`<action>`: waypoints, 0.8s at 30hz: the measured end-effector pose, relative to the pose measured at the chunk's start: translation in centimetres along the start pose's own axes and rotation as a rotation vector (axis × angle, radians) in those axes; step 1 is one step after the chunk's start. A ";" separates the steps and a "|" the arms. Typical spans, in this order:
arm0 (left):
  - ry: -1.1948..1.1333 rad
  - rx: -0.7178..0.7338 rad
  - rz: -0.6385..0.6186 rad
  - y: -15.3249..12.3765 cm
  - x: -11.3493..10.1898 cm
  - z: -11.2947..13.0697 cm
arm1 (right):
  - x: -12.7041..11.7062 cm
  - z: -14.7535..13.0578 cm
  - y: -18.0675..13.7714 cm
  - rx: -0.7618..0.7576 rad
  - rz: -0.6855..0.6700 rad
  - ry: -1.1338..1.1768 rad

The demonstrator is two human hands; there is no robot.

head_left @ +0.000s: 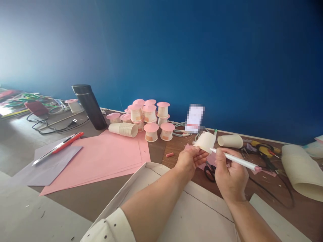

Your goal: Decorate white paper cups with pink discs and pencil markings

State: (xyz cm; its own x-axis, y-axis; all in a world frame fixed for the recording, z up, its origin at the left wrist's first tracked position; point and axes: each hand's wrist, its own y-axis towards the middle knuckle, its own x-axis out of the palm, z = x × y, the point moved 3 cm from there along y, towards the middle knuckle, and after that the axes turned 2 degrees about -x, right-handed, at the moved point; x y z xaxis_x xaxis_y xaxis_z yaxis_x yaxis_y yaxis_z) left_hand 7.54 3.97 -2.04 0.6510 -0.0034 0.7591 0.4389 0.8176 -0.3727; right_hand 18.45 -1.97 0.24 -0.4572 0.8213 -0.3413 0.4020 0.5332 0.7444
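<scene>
A plain white paper cup, turned upside down, is held near its rim by my left hand, whose fingers are closed on it. My right hand grips a white marker with a pinkish end; its tip meets the cup's side close to the rim. Below the cup, scissors with dark handles lie partly hidden by my hands. A pink marker cap rests on the table to the left of my left hand.
Paper-cup houses with pink roofs stand stacked by the wall, beside nested cups. Pink sheets and a red utility knife lie left, near a black bottle. Big cups lie right; a shallow white box sits under my arms.
</scene>
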 end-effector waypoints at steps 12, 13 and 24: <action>0.021 0.001 -0.010 0.1 0.0 -0.1 | 0.3 0.2 -0.1 -0.069 -0.036 -0.054; 0.023 0.003 -0.012 0.1 0.0 -0.1 | 0.3 0.2 -0.1 -0.070 -0.039 -0.061; 0.035 0.019 -0.035 0.0 0.1 -0.1 | 0.3 0.4 -0.1 -0.079 -0.024 -0.093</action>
State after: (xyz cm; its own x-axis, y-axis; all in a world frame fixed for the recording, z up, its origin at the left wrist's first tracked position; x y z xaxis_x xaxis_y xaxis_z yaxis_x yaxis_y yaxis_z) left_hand 7.64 3.95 -2.00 0.6567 -0.0515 0.7524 0.4499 0.8274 -0.3361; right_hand 18.63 -1.71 -0.14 -0.3888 0.8258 -0.4086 0.3261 0.5381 0.7772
